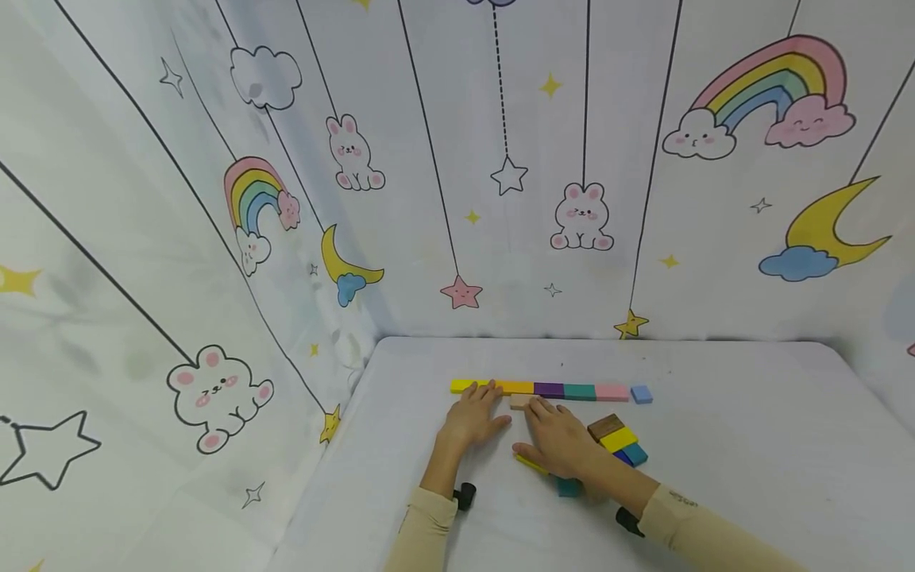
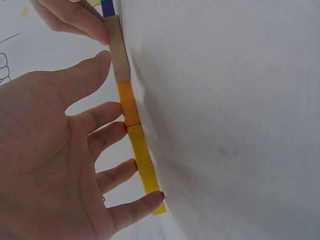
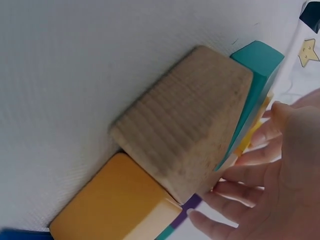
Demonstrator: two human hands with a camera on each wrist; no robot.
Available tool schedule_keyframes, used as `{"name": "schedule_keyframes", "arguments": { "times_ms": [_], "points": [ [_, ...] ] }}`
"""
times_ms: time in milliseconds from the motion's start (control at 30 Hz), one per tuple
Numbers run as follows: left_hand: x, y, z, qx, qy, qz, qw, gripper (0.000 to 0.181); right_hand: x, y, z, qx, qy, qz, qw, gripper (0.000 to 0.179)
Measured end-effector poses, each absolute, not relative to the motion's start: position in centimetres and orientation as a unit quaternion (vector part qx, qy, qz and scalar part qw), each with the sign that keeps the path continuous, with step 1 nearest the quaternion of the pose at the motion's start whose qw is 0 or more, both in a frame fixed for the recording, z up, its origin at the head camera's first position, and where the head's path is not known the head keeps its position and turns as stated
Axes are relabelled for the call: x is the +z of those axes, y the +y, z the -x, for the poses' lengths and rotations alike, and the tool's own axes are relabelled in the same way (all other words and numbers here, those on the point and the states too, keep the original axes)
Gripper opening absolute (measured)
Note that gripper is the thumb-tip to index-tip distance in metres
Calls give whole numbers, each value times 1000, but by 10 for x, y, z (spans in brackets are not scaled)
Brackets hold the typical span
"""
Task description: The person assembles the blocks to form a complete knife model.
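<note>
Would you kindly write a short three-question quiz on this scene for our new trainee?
1. Which block lies between the lined-up orange block and green block?
2. True or false: the right hand touches the light wooden block.
3. In the head view, where is the light blue block relative to the pink block: (a) left, (b) right, (c) on top?

Key: 1. The purple block. 2. True. 3. (b).

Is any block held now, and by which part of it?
The right hand touches the pale wooden block near its right end; a firm grip cannot be told. The left hand pinches nothing.
</note>
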State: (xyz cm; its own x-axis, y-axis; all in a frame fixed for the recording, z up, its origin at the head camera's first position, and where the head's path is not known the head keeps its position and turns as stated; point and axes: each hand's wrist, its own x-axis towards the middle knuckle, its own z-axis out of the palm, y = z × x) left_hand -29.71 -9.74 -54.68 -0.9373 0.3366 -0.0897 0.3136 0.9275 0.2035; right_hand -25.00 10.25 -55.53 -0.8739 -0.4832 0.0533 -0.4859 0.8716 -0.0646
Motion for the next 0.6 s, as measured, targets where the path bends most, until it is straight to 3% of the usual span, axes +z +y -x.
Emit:
{"name": "schedule_keyframes", "arguments": {
  "times_ms": [600],
  "points": [
    [-543, -96, 295, 85, 981, -163, 63, 64, -560, 101, 254, 40, -970, -241, 13, 84]
  ]
}}
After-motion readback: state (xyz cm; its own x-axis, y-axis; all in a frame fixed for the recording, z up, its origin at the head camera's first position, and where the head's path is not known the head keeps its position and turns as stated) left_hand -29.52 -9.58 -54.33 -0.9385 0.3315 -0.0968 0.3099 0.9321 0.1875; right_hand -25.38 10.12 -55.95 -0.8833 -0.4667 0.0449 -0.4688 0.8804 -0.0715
